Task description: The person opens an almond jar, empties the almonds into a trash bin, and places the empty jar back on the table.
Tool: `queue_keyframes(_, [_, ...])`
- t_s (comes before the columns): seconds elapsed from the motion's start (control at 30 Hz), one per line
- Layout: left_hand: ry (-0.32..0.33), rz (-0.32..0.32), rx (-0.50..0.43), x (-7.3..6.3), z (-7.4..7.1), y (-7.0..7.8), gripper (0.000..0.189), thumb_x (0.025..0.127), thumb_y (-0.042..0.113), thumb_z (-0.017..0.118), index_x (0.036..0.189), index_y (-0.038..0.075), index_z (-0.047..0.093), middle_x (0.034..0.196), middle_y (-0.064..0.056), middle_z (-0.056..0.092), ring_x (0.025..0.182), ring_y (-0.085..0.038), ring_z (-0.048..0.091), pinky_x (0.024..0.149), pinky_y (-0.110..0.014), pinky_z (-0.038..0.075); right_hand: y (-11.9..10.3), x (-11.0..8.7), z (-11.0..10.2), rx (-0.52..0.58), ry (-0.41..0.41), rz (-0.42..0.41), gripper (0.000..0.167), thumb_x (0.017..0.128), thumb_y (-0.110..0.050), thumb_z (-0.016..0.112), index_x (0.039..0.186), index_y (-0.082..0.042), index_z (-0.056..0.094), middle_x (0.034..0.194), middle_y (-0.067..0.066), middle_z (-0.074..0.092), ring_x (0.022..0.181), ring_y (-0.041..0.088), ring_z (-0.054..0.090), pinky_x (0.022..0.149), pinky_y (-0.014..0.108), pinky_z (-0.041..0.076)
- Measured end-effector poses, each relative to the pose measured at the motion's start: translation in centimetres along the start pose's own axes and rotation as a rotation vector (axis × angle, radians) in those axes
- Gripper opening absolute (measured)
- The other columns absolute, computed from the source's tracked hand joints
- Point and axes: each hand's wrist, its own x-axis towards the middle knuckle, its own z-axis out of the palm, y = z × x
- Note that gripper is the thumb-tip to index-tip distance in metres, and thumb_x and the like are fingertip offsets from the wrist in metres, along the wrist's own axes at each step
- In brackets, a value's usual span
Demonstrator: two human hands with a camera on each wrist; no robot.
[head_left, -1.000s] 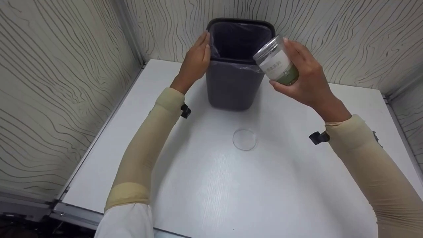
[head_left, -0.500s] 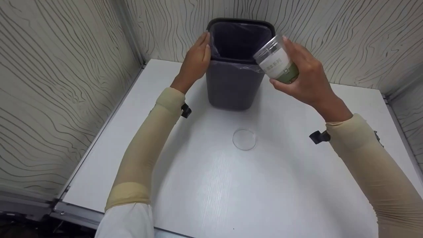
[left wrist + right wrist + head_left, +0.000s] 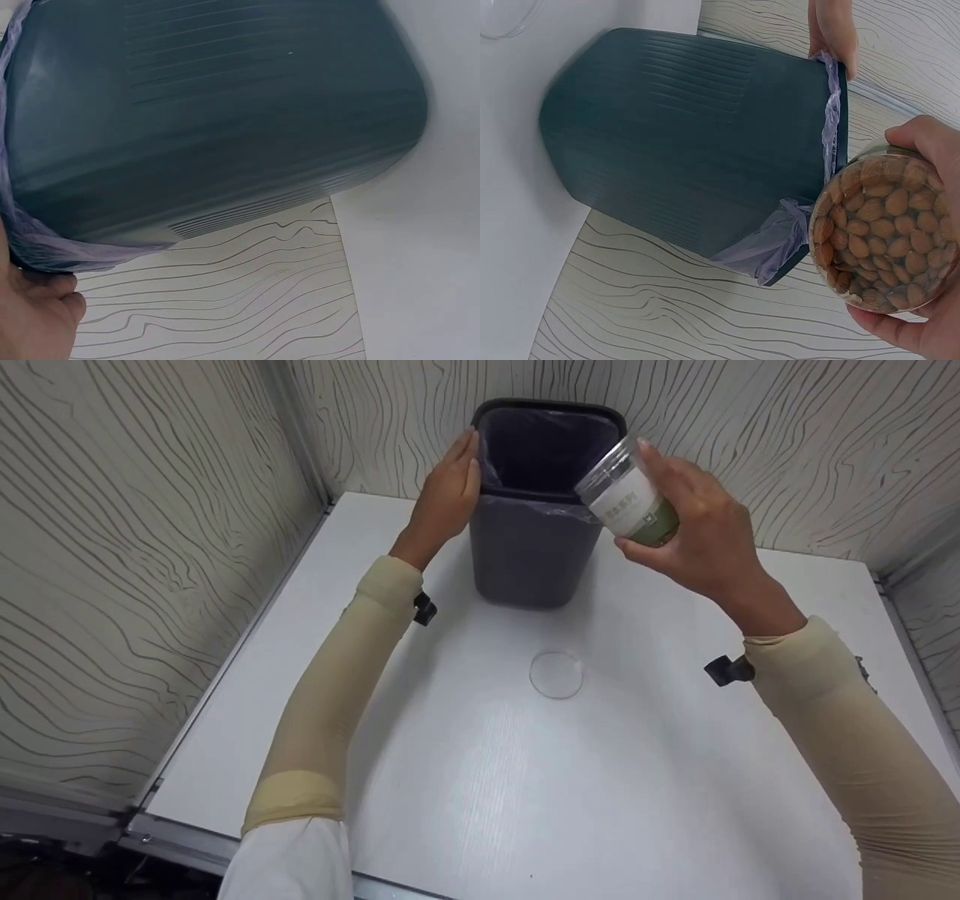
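Leaning against the near right of the bin (image 3: 531, 551), the almond jar (image 3: 624, 504) is clasped by the right hand (image 3: 703, 529). The left hand (image 3: 448, 489) touches the bin's left, likely for steadiness; whether it grips is unclear.

Bare hands: two, one left hand (image 3: 448, 493) and one right hand (image 3: 705, 529).
Bin (image 3: 529, 555): one, the same dark container in all three views.
Plastic liner (image 3: 769, 240): one, folded over the bin's rim.
Clear jar (image 3: 609, 470): one, appearing in two views.
Label (image 3: 624, 508): one, white and green, on the jar.
Almonds (image 3: 889, 225): dozens, packed too closely inside the jar for an exact count.
White tabletop (image 3: 465, 757): one.
Clear disc (image 3: 556, 675): one, on the tabletop.
Beige sleeves (image 3: 319, 682): two, one per arm.
White sleeve (image 3: 291, 862): one, on the left arm.
Black wrist fittings (image 3: 425, 609): two, one at each wrist.
Patterned panels (image 3: 375, 405): three, at left, rear and right.
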Motion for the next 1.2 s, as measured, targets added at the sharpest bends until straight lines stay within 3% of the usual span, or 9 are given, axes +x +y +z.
queue_keyframes(0.3, [-0.016,-0.022,0.013,-0.2,0.0,0.1,0.052,0.112,0.027,0.025,0.159,0.005,0.026,0.168,-0.008,0.023,0.15,-0.003,0.015,0.117,-0.014,0.012,0.1,0.4,-0.1,-0.06,0.025,-0.009,0.096,0.076,-0.03,0.088,0.157,-0.017,0.039,0.14,0.017,0.059,0.112,0.041,0.06,0.071,0.062,0.053])
queue_keyframes(0.5, [-0.028,-0.031,0.015,-0.2,-0.2,0.3,0.052,0.113,0.03,0.023,0.16,0.008,0.024,0.168,-0.004,0.02,0.15,-0.001,0.013,0.117,-0.013,0.011,0.2,0.8,-0.5,-0.043,-0.007,0.046,0.098,0.074,-0.03,0.089,0.154,-0.006,0.039,0.134,0.021,0.06,0.11,0.039,0.059,0.074,0.061,0.052])
queue_keyframes(0.63, [-0.023,-0.024,0.017,-0.2,-0.2,0.5,0.052,0.113,0.03,0.024,0.16,0.007,0.025,0.168,-0.004,0.02,0.15,-0.001,0.013,0.117,-0.013,0.012,0.2,1.1,-0.7,-0.027,-0.036,0.077,0.097,0.074,-0.029,0.09,0.153,-0.006,0.039,0.13,0.02,0.06,0.108,0.037,0.057,0.076,0.06,0.051])
queue_keyframes(0.87, [-0.022,-0.025,0.014,-0.3,-0.1,0.6,0.052,0.112,0.027,0.026,0.16,0.006,0.025,0.168,-0.005,0.021,0.15,-0.002,0.014,0.117,-0.014,0.013,0.3,1.6,-0.9,0.002,-0.058,0.089,0.093,0.074,-0.026,0.09,0.152,-0.012,0.04,0.143,0.017,0.049,0.108,0.033,0.057,0.081,0.057,0.051])
queue_keyframes(1.2, [-0.011,-0.029,0.018,-0.2,0.1,0.7,0.052,0.112,0.029,0.025,0.159,0.007,0.026,0.168,-0.004,0.021,0.15,0.0,0.013,0.117,-0.014,0.012,0.8,2.2,-1.2,-0.051,-0.055,0.083,0.094,0.077,-0.021,0.088,0.156,-0.012,0.039,0.145,0.019,0.049,0.121,0.037,0.054,0.095,0.059,0.048])
